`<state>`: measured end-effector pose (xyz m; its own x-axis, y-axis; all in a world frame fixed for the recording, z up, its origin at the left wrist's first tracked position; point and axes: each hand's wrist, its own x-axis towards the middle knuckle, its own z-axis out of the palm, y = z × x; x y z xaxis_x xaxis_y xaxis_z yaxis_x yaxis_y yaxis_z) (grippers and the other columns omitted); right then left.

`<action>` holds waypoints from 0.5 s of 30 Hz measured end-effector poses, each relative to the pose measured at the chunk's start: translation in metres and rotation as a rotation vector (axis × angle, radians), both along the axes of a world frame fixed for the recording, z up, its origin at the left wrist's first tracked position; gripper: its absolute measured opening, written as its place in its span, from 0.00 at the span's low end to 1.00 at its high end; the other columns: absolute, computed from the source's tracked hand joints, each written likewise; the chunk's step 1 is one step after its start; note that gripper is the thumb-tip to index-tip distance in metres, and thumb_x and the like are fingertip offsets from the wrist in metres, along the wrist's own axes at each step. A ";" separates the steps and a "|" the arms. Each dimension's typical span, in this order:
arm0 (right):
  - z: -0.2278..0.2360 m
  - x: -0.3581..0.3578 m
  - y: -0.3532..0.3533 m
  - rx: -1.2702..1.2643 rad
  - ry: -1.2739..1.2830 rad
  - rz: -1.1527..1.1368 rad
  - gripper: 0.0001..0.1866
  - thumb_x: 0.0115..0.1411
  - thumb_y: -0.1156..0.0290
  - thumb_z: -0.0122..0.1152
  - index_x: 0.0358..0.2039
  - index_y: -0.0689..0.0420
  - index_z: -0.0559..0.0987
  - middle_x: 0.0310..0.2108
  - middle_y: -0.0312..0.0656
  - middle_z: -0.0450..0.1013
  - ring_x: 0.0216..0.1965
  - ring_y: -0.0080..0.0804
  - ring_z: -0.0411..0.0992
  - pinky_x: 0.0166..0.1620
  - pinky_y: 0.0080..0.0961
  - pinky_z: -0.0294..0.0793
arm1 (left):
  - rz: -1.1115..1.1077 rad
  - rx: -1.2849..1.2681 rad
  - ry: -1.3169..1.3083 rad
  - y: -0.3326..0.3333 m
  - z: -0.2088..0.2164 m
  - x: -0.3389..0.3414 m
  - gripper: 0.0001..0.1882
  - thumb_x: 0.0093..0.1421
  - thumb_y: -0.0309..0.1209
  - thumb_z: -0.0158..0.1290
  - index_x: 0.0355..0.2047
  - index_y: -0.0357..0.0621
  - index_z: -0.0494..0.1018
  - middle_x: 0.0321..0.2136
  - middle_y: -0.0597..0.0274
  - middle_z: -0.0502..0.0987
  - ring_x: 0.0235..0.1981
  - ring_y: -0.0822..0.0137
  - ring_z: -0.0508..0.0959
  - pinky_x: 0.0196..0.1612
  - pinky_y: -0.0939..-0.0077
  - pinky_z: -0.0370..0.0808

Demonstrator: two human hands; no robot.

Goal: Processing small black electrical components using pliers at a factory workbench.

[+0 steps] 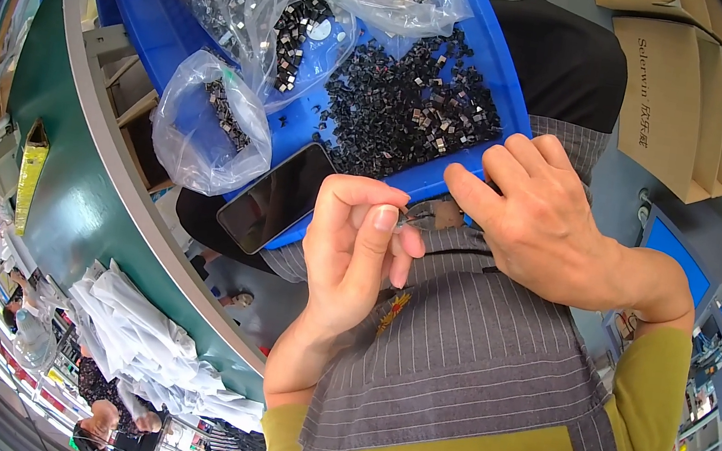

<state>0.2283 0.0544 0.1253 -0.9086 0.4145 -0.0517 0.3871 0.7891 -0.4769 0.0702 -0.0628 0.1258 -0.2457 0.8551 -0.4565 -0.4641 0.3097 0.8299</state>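
My left hand (356, 248) is raised in front of the apron, its thumb and forefinger pinched together. A tiny dark piece seems to show at the fingertips, too small to name. To its right, my right hand (537, 219) is closed with the fingers curled down over the near edge of the blue tray (512, 58); whatever it grips is hidden. Beyond both hands, a heap of small black plastic parts (379, 91) lies loose in the tray, mixed with silver-faced square pieces (442, 134). A dark smartphone (276, 199) rests at the tray's near left corner.
Clear plastic bags (205, 164) of small parts lie in and over the tray. Left stands a green table (82, 161) with a grey edge, white plastic sheets (145, 343) and a yellow strip (31, 182). Cardboard boxes (669, 102) stand far right. Other people (113, 412) are at lower left.
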 end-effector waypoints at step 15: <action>0.002 -0.002 0.000 -0.152 0.009 -0.020 0.14 0.44 0.77 0.59 0.34 0.56 0.72 0.27 0.40 0.65 0.33 0.37 0.64 0.38 0.32 0.60 | 0.064 0.164 0.591 -0.001 -0.015 0.020 0.06 0.66 0.25 0.41 0.42 0.36 0.61 0.22 0.57 0.74 0.12 0.78 0.68 0.15 0.90 0.63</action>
<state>0.2263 0.0547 0.1269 -0.9007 0.4209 -0.1075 0.3977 0.6995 -0.5938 0.0905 -0.0636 0.1109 -0.4703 0.8777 -0.0916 0.0749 0.1432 0.9869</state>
